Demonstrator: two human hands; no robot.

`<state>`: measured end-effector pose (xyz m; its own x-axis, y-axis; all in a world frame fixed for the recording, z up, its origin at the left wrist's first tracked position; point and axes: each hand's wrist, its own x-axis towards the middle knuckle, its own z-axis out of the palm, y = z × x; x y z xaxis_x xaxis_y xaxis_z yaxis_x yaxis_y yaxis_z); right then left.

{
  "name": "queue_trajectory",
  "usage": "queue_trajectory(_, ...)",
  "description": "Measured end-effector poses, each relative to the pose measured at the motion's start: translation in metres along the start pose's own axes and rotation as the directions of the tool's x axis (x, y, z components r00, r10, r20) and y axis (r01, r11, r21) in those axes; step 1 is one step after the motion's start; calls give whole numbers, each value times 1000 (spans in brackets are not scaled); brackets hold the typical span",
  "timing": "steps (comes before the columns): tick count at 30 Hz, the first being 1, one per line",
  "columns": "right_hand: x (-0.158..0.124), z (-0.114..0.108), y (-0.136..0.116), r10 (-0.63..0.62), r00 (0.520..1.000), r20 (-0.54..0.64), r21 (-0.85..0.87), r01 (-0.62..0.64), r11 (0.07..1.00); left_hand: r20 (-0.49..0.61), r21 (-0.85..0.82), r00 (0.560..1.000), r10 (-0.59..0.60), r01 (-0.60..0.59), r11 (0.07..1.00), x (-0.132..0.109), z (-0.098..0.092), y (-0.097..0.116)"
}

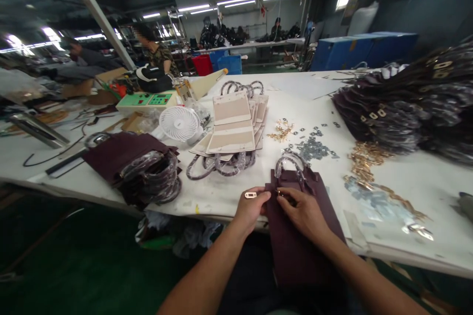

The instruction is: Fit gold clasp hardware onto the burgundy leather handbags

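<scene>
A dark burgundy handbag panel (pixel 291 251) with a plastic-wrapped handle (pixel 290 162) hangs over the table's front edge towards my lap. My left hand (pixel 248 211) grips the panel's left edge near the top, thumb on the front. A small gold-coloured metal plate (pixel 250 195) with a slot lies across the fingers of that hand. Against the panel, just right of my left thumb, my right hand (pixel 305 211) has thumb and forefinger pinched on a tiny shiny metal piece (pixel 278 192). Its exact shape is too small to tell.
Gold fittings (pixel 364 162) and grey metal plates (pixel 314 147) lie in loose piles on the white table (pixel 221 197). Burgundy bag pieces are stacked left (pixel 121 162) and right (pixel 399 103). Beige-lined panels (pixel 234 123) and a white fan (pixel 180 123) stand beyond. A person (pixel 157 54) is behind.
</scene>
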<state>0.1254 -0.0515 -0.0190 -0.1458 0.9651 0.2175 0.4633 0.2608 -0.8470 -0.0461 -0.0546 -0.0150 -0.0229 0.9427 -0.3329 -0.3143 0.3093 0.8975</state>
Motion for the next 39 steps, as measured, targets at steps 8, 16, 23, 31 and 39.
queue_trajectory(8, 6, 4, -7, 84, 994, 64, -45, -81, 996, -15, 9, 1000, 11, -11, 1000, 1, 2, -1)
queue_trajectory(16, 11, 4, -11, 81, 988, 134, -33, -78, 996, -32, 48, 997, 65, -63, 997, 0, 2, -5)
queue_trajectory(23, 22, 1, -13, 99, 975, 200, -121, -75, 990, -35, 78, 995, 97, -94, 992, 0, 5, -7)
queue_trajectory(31, 19, -4, -17, 150, 963, 223, -65, -139, 988, -36, 133, 989, 144, -138, 981, -1, 8, -10)
queue_trajectory(39, 23, 0, -16, 194, 956, 219, -110, -173, 979, -24, 255, 973, 230, -217, 942, 1, 6, -12)
